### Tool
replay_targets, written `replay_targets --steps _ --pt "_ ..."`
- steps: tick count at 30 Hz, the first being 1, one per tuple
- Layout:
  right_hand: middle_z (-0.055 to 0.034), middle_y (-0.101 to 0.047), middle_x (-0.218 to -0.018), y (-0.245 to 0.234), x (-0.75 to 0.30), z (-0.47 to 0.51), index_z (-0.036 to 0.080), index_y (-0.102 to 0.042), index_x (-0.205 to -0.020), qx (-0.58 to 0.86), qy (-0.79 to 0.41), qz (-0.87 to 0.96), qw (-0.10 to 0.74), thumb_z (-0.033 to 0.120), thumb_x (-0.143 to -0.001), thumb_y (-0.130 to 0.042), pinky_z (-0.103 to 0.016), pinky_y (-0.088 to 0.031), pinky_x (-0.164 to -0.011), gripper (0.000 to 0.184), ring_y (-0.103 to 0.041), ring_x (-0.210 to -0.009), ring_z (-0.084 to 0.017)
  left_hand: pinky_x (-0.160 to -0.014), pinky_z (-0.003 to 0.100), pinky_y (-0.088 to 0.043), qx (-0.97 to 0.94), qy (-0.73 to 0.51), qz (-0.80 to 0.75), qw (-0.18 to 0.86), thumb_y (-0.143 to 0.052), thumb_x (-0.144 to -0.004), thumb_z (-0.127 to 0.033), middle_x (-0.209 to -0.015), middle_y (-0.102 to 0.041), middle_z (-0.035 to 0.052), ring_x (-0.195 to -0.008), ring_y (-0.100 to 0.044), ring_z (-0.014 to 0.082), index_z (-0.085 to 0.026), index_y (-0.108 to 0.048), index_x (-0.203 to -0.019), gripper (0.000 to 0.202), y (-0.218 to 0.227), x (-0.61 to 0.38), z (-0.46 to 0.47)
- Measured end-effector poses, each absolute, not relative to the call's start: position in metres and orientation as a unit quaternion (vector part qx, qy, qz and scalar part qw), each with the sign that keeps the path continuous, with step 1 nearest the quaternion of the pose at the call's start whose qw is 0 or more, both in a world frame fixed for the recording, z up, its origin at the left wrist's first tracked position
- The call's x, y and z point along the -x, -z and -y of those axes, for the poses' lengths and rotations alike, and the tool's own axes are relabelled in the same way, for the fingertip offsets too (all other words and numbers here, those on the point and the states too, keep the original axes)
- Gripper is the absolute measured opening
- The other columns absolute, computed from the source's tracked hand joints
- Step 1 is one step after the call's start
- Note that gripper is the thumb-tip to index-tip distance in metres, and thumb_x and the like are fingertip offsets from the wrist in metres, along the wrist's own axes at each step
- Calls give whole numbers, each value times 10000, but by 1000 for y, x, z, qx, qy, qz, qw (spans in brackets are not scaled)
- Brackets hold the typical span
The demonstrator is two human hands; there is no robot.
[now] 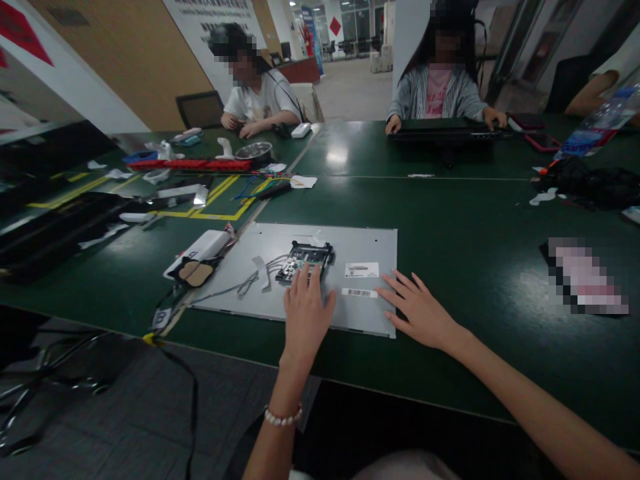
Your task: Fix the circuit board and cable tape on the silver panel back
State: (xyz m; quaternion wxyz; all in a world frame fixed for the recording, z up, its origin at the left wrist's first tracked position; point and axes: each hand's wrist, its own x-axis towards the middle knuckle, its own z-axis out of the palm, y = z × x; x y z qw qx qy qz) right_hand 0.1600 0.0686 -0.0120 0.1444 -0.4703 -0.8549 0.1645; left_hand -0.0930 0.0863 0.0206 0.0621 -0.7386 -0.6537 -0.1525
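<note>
A grey metal panel (pixel 370 247) lies flat on the dark green table (pixel 450 213) in front of me. A small circuit board (pixel 306 257) with grey cables sits on the panel's middle. My left hand (pixel 306 313) rests on the panel, fingers stretched out together and touching the near edge of the board. My right hand (pixel 419 308) lies open and flat on the panel's near right corner, fingers spread, beside two white barcode labels (pixel 361 270). Neither hand holds anything.
A white box and a tan pad (pixel 200 257) sit left of the panel. Tools, a red bar (pixel 190 164) and a metal bowl (pixel 254 152) lie at the far left. Two people sit across the table, one at a black keyboard (pixel 443 133). Black clutter (pixel 590 183) is at right.
</note>
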Motion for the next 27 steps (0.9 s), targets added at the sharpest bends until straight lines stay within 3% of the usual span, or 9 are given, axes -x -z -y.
replay_targets --steps 10,19,27 --pt "-60 -300 -1598 9 -160 -69 287 -419 -1472 470 -154 858 138 464 -978 -406 -603 -176 -1168 524 -185 -1483 -299 -1118 506 -334 773 116 622 40 -453 -937 -323 -1504 -413 180 -1415 -330 320 -113 -445 -1407 515 -15 78 -99" --pt "-74 -300 -1597 8 -159 -67 263 -415 -1474 468 -148 861 138 469 -988 -374 -614 -180 -1164 530 -185 -1481 -310 -1062 701 -271 690 20 723 39 -389 -941 -316 -1536 -354 201 -1445 -230 393 -136 -442 -1427 521 -20 90 -126" --pt "-48 -283 -1605 12 -161 -67 284 -405 -1479 471 -164 854 149 465 -980 -398 -611 -168 -1170 531 -187 -1483 -299 -1003 661 -370 689 -17 724 -3 -361 -937 -281 -1521 -351 231 -1430 -228 422 -116 -450 -1399 498 -28 107 -175"
